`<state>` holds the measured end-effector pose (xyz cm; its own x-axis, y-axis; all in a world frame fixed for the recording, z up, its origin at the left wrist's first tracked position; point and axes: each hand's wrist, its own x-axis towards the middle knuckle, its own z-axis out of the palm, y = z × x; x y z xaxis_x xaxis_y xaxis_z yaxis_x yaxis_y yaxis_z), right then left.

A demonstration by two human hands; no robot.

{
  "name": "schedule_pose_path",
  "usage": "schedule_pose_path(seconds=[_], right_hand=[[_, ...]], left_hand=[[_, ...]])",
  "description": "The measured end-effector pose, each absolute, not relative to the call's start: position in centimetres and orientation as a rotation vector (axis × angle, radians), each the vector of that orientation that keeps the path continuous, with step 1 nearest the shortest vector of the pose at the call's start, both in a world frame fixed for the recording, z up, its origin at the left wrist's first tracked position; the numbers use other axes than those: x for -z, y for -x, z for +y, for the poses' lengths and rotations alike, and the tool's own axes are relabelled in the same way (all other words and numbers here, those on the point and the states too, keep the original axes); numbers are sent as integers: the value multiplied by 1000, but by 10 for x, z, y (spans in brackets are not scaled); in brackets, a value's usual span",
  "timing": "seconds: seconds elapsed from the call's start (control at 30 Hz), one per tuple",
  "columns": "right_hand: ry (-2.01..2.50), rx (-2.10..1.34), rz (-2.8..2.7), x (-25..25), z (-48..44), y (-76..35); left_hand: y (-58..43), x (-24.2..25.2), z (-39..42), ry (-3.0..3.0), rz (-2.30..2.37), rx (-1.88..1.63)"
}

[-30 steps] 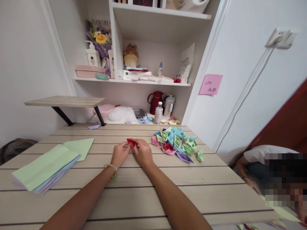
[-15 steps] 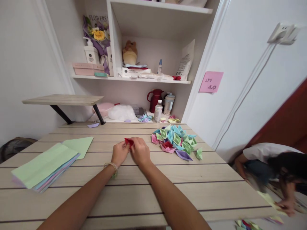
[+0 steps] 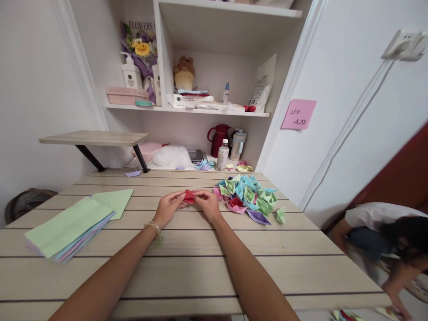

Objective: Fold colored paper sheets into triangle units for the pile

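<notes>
A small piece of folded red paper (image 3: pixel 189 196) is held between my two hands, just above the middle of the slatted table. My left hand (image 3: pixel 169 207) pinches its left side, fingers pressed together. On its right side, the thumb and fingers of my right hand (image 3: pixel 207 204) grip it. To the right lies a pile of folded paper boats (image 3: pixel 249 192) in green, blue, pink, red and purple. A stack of coloured paper sheets (image 3: pixel 68 228), green on top, rests on the left of the table.
A small raised shelf (image 3: pixel 95 138) on black legs stands at the back left. Behind the table are a clear bottle (image 3: pixel 222 156), a dark red jug (image 3: pixel 219 140) and a light tumbler (image 3: pixel 238 146). Another person (image 3: pixel 384 232) crouches at the right, beside more folded paper on the floor.
My hands have drawn a little apart, and the red paper between them now shows a broader face. The view has shifted slightly. The crouching person's hand has moved lower.
</notes>
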<state>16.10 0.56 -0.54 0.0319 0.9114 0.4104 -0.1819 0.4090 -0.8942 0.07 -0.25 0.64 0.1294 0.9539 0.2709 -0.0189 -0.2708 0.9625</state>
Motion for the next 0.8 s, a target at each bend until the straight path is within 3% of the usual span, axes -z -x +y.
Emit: schedule_pose_path(seconds=[0.3,0.8], right_hand=[[707,-1297,-1203,8,6,-163],[711,-1345,-1072,8,6,-162]], left_hand=[[5,-8,3,-1379,937,-1321],[7,-10,-1,-1595,1000,-1289]])
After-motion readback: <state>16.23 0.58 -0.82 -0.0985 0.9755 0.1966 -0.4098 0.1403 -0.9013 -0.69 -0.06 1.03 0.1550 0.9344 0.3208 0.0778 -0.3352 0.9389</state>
